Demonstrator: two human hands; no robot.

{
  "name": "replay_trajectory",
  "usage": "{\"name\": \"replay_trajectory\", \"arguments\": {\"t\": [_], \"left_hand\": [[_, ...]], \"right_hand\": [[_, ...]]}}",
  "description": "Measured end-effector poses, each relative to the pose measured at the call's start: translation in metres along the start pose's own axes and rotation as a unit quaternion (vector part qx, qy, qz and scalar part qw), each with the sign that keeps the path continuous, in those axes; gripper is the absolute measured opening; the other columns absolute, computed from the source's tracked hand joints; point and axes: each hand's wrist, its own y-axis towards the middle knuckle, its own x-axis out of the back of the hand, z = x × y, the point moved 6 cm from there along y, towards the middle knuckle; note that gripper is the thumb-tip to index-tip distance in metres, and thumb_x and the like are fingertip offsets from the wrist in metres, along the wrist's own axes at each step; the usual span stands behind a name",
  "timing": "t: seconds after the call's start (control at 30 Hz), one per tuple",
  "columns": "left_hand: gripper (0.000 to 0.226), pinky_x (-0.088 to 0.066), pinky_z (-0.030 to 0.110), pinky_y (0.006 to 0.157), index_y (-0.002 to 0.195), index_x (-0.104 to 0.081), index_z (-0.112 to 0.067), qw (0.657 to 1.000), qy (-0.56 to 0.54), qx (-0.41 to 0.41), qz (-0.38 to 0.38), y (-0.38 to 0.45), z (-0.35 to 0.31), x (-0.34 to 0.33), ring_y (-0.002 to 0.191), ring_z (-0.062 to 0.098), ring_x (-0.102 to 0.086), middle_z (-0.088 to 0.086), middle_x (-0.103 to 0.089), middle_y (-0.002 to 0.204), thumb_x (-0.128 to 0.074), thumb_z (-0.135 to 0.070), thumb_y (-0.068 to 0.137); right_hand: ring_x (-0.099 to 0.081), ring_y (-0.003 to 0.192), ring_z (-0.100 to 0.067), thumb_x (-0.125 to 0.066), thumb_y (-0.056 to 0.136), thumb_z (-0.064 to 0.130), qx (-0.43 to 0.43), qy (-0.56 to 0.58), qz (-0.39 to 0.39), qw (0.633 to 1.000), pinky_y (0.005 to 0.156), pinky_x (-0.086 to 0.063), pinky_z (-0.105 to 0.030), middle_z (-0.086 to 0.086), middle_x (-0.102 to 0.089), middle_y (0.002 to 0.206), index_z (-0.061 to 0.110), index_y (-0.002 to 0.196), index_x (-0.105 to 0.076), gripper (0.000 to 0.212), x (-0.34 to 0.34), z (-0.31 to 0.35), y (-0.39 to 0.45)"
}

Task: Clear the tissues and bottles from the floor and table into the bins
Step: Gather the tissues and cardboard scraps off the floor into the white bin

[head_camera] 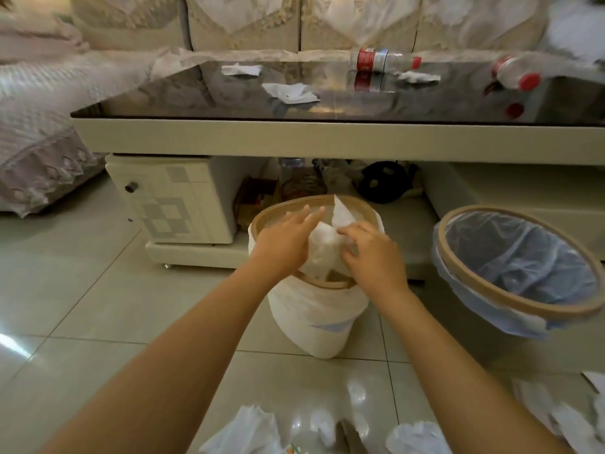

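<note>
Both hands hang over the mouth of the white bin [314, 309], which stands on the tiled floor [82, 290] just in front of the low tabletop [327, 139]. The left hand [286, 240] has its fingers stretched almost straight, resting against a white tissue [322, 244] that stands up out of the bin. The right hand [373, 253] has its fingers curled and touches the tissue's other side; whether it truly pinches the tissue cannot be told.

Just right of the white bin stands a second bin [520, 273] with a bluish liner, tilted toward the camera, with a strip of bare tile between them. Behind the white bin, the glossy dark tabletop carries three loose tissues [291, 93] and two clear bottles [383, 60] with red caps lying on their sides near its far and right edges. In front of the white bin, more crumpled tissues [248, 430] lie on the floor. A lace-covered sofa [42, 126] lies left of the tabletop.
</note>
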Motion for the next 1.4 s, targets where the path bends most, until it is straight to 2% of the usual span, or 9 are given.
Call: {"name": "replay_trajectory", "arguments": {"t": [0.17, 0.27, 0.4, 0.63, 0.87, 0.97, 1.07, 1.23, 1.4], "left_hand": [[0.058, -0.018, 0.042, 0.115, 0.151, -0.009, -0.034, 1.0, 0.028, -0.008, 0.001, -0.017, 0.009, -0.009, 0.146, 0.022, -0.012, -0.005, -0.012, 0.16, -0.034, -0.044, 0.1], [0.055, -0.027, 0.04, 0.111, 0.149, -0.022, -0.033, 0.998, 0.014, -0.011, -0.054, -0.033, 0.006, -0.003, 0.142, 0.019, -0.027, -0.005, -0.026, 0.156, -0.033, -0.051, 0.098], [0.048, -0.037, 0.036, 0.103, 0.14, -0.042, -0.029, 0.993, -0.025, -0.031, -0.116, -0.072, -0.005, 0.003, 0.13, 0.014, -0.043, -0.006, -0.045, 0.144, -0.04, -0.049, 0.096], [0.047, -0.034, 0.028, 0.1, 0.135, -0.05, -0.02, 0.983, -0.063, -0.088, -0.15, -0.155, -0.028, -0.03, 0.125, 0.016, -0.048, -0.001, -0.049, 0.141, -0.049, -0.043, 0.095], [0.057, -0.04, 0.04, 0.097, 0.139, -0.044, -0.024, 0.985, -0.002, -0.161, 0.055, -0.198, -0.051, -0.123, 0.124, 0.023, -0.05, 0.0, -0.047, 0.142, -0.041, -0.056, 0.092], [0.059, -0.042, 0.042, 0.097, 0.139, -0.044, -0.025, 0.976, 0.006, -0.189, 0.105, -0.212, -0.065, -0.155, 0.126, 0.025, -0.049, 0.003, -0.047, 0.142, -0.04, -0.059, 0.091], [0.067, -0.036, 0.045, 0.103, 0.143, -0.038, -0.027, 0.963, -0.001, -0.219, 0.158, -0.215, -0.085, -0.18, 0.132, 0.029, -0.042, 0.005, -0.041, 0.148, -0.051, -0.06, 0.086], [0.088, -0.023, 0.042, 0.112, 0.15, -0.011, -0.033, 0.928, 0.05, -0.248, 0.272, -0.205, -0.114, -0.219, 0.142, 0.025, -0.024, 0.001, -0.019, 0.157, -0.055, -0.064, 0.081], [0.106, -0.024, 0.045, 0.112, 0.148, -0.012, -0.034, 0.896, 0.099, -0.276, 0.334, -0.198, -0.12, -0.241, 0.14, 0.026, -0.024, 0.0, -0.018, 0.155, -0.07, -0.065, 0.065]], "right_hand": [[-0.037, 0.134, -0.014, -0.052, 0.094, 0.04, -0.005, -0.038, 0.064, 0.997, 0.105, -0.033, -0.031, 0.004, -0.048, 0.142, 0.026, 0.14, -0.045, 0.048, -0.017, 0.0, -0.011], [-0.032, 0.139, -0.017, -0.051, 0.094, 0.042, 0.019, -0.06, 0.074, 0.995, 0.11, -0.029, -0.035, 0.003, -0.045, 0.145, 0.027, 0.14, -0.045, 0.049, -0.018, 0.005, -0.018], [-0.049, 0.127, -0.022, -0.052, 0.092, 0.039, 0.109, -0.068, 0.021, 0.991, 0.103, -0.042, -0.038, -0.004, -0.059, 0.131, 0.017, 0.128, -0.059, 0.043, -0.006, 0.023, -0.045], [-0.051, 0.125, -0.028, -0.056, 0.091, 0.033, 0.201, -0.107, 0.074, 0.971, 0.105, -0.04, -0.044, -0.011, -0.055, 0.135, 0.015, 0.13, -0.057, 0.043, -0.007, 0.019, -0.134], [-0.047, 0.127, -0.028, -0.048, 0.088, 0.042, 0.133, -0.157, 0.272, 0.94, 0.103, -0.038, -0.047, -0.009, -0.05, 0.14, 0.019, 0.135, -0.051, 0.052, -0.026, -0.026, -0.23], [-0.046, 0.128, -0.027, -0.038, 0.087, 0.049, 0.082, -0.163, 0.325, 0.928, 0.105, -0.035, -0.044, -0.006, -0.048, 0.142, 0.023, 0.138, -0.046, 0.058, -0.028, -0.051, -0.265], [-0.044, 0.13, -0.029, -0.048, 0.086, 0.049, 0.0, -0.148, 0.345, 0.927, 0.107, -0.031, -0.045, -0.006, -0.044, 0.146, 0.025, 0.14, -0.042, 0.059, -0.026, -0.077, -0.294], [-0.015, 0.145, -0.024, -0.053, 0.089, 0.053, -0.073, -0.141, 0.413, 0.897, 0.116, -0.015, -0.043, 0.001, -0.011, 0.159, 0.034, 0.149, -0.017, 0.073, -0.031, -0.098, -0.333], [0.0, 0.147, -0.022, -0.066, 0.079, 0.056, -0.128, -0.13, 0.471, 0.863, 0.118, -0.009, -0.045, 0.006, 0.007, 0.16, 0.038, 0.149, -0.005, 0.095, -0.035, -0.122, -0.34]]}}
